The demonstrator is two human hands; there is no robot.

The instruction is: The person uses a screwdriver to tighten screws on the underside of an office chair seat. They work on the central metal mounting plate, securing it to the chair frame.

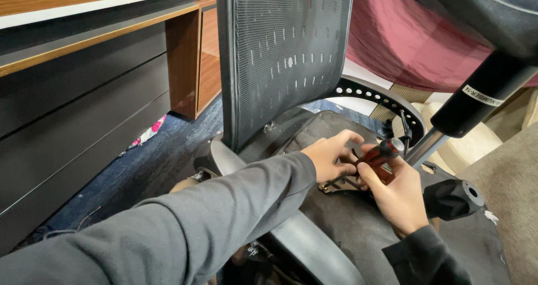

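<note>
Left hand point(330, 157): fingers curled down onto a small metal bracket point(336, 185) on the underside of the overturned chair seat point(358, 223); the bracket is pinched or steadied, and which cannot be told.

Right hand point(395, 192): closed around the red-and-black handle of a screwdriver point(383, 155), just right of the left fingertips, tip hidden.

Step judged: a fastener at the bracket is being driven. Next move calls for tip alignment, kept square. Mesh backrest point(283, 55) stands behind both hands.
</note>
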